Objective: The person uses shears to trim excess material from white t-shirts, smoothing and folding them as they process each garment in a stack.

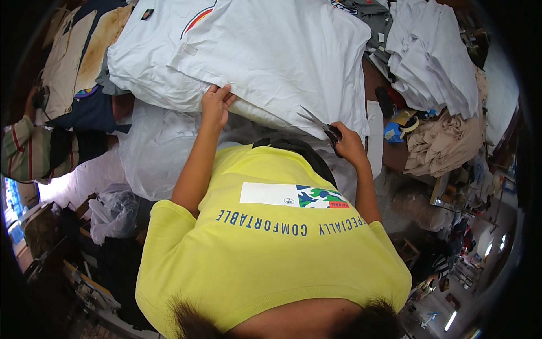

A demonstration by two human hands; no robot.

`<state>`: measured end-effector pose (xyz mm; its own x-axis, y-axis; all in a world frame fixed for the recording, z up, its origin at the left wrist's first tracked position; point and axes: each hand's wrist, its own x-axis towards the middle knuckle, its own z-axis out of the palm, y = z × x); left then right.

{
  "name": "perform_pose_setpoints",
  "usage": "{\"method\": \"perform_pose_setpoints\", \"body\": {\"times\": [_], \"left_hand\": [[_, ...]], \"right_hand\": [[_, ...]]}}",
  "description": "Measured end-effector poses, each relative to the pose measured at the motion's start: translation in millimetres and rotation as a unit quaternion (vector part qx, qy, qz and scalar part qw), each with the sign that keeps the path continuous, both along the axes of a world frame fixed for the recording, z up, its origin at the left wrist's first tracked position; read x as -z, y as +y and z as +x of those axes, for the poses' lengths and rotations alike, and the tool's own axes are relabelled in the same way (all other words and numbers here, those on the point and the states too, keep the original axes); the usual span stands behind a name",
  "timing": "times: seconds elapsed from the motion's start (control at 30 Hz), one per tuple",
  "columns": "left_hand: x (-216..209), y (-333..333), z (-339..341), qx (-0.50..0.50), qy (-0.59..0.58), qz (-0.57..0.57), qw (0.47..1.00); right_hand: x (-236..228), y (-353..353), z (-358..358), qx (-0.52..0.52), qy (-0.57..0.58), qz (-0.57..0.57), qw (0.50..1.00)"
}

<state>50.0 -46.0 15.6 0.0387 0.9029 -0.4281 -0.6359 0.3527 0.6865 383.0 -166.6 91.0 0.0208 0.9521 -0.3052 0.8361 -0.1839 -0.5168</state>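
A white T-shirt [282,62] is spread over other white garments on the table in front of me. My left hand [217,103] pinches the near edge of this T-shirt between thumb and fingers. My right hand [349,142] grips a pair of scissors [319,124] by the black handles. The scissor blades are parted and point up and left, above the lower right part of the T-shirt. The fingers inside the handle loops are partly hidden.
White garments [432,53] are heaped at the far right, above a beige cloth bundle [446,141]. A tape roll [409,126] lies beside it. Clear plastic [152,152] hangs below the table edge at left. Another person in a striped sleeve [22,150] is at far left.
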Motion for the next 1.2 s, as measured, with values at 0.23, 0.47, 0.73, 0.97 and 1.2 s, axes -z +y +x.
{"method": "perform_pose_setpoints", "body": {"times": [0.23,0.47,0.73,0.97,1.2], "left_hand": [[-8.0,-1.9,3.3,-0.009,0.018,0.035,0.999],[-9.8,-2.0,8.3,-0.009,0.022,0.053,0.998],[-10.1,0.2,5.0,-0.013,0.013,0.048,0.999],[-11.8,6.2,-2.0,-0.035,-0.015,0.050,0.998],[-10.6,10.1,-5.2,-0.035,-0.007,0.052,0.998]], "right_hand": [[-7.9,44.7,-61.3,-0.046,0.091,0.062,0.993],[14.5,95.0,-115.9,-0.097,0.065,0.058,0.991],[8.8,115.6,-132.7,-0.119,0.065,0.031,0.990],[18.2,112.9,-122.4,-0.117,0.094,0.049,0.987],[8.6,121.6,-139.8,-0.113,0.095,0.039,0.988]]}}
